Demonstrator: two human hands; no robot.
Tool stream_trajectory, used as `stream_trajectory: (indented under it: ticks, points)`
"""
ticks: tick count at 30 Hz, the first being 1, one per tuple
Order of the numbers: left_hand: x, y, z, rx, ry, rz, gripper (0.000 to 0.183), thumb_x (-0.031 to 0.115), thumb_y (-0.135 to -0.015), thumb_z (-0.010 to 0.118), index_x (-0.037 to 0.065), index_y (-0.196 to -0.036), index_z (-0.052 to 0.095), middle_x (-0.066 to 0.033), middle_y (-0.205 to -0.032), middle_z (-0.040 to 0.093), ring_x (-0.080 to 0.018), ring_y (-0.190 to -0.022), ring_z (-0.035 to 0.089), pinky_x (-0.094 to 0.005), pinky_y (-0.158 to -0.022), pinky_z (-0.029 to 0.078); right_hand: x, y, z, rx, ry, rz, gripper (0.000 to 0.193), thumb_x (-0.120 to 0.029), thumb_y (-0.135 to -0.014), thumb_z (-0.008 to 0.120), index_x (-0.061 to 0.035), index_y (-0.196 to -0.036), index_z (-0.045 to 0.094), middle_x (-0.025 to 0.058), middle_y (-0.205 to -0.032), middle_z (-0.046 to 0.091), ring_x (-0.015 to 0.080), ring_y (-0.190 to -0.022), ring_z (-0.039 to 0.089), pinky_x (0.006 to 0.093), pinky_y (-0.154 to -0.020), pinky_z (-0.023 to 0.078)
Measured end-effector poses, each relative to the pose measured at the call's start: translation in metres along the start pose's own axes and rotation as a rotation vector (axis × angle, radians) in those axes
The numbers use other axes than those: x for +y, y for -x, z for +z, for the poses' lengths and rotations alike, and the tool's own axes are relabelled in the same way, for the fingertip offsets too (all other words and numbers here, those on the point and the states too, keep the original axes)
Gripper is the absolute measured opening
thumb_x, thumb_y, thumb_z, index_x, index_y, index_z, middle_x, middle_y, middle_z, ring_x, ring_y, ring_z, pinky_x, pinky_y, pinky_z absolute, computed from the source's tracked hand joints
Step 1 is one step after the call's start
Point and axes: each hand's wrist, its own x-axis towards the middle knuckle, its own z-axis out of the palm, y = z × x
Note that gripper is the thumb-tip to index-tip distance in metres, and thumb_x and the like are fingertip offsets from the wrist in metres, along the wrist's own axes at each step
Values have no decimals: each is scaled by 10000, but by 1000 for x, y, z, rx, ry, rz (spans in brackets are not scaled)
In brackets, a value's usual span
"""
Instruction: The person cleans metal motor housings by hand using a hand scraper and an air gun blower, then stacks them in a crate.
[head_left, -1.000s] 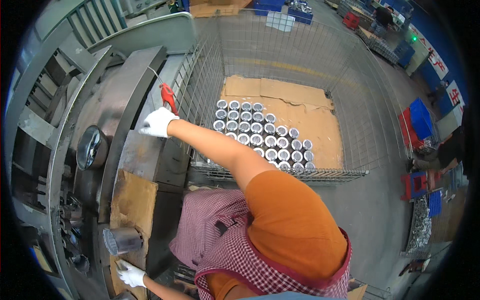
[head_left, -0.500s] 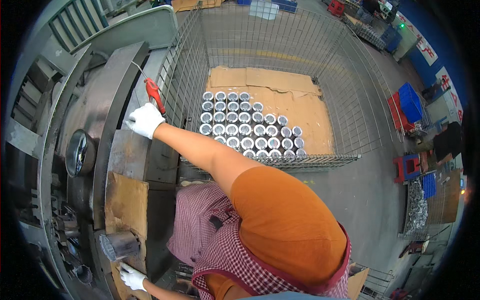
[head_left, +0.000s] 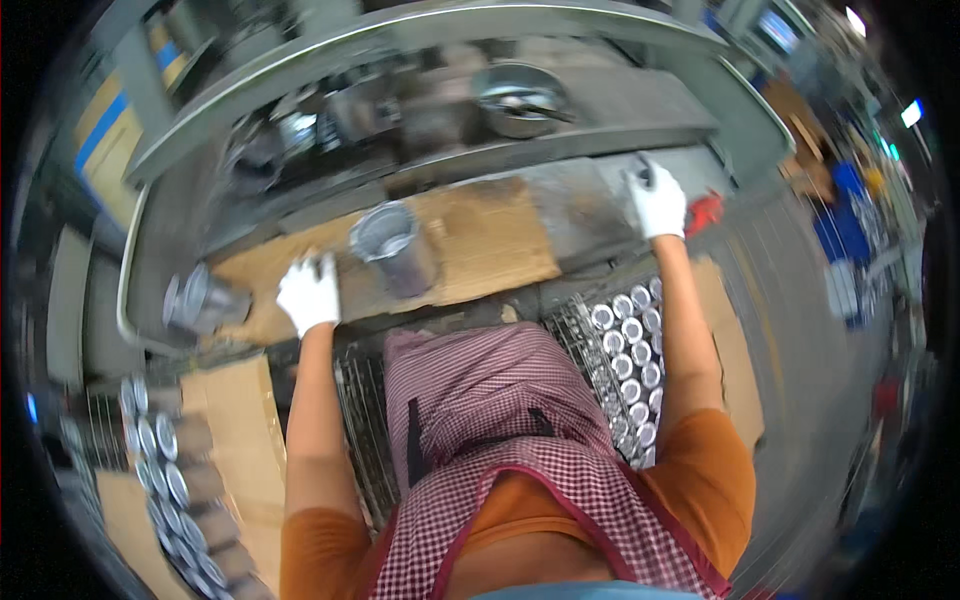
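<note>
My left hand [head_left: 310, 292], in a white glove with dark fingertips, lies over the cardboard sheet [head_left: 490, 235] on the bench, its fingers apart and nothing visible in them. Just right of it stands a grey metal cylinder [head_left: 410, 265], open at the top. Another grey cylindrical part [head_left: 205, 302] lies to its left. At the bench's right end is my gloved right hand [head_left: 660, 205], fingers stretched out and blurred, with dark patches at the tips. Beside it is a red-handled tool [head_left: 705, 212], apart from the fingers.
A round metal bowl [head_left: 520, 100] with small things in it sits on the ledge behind. Wire baskets flank me: rows of shiny cylinders [head_left: 632, 350] fill part of the right one, and more cylinders [head_left: 165, 470] stand on cardboard at left. A metal rail [head_left: 400, 40] curves behind the bench.
My view has swung left from the right basket to face the bench. My right hand has drawn a little away from the red-handled tool; my left hand stays by the metal cylinder.
</note>
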Motion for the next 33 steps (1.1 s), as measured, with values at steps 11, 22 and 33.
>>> stream_trajectory:
  ticks: [11,22,33]
  points:
    - [-10,0,13,-104,38,-60,452,499,-978,464,134,-1082,710,-117,-1196,637,-318,-1106,570,-480,-924,429,-112,-79,55,-145,-2,-251,459,-506,-929,560,-143,-1178,689,178,-1016,700,368,-983,657,461,-870,517]
    - [-11,3,19,7,71,-63,379,454,-953,527,141,-1002,735,-99,-1086,669,-306,-1040,585,-474,-880,435,-280,-60,34,28,-668,-753,353,-333,-919,613,-58,-1123,701,178,-1068,694,358,-996,651,401,-890,506]
    - [-16,3,20,15,149,-68,367,435,-951,543,129,-1007,736,-95,-1090,679,-308,-1041,596,-462,-889,447,-252,-120,43,123,-491,-417,439,-444,-890,642,-11,-907,713,243,-921,682,412,-883,649,464,-786,499]
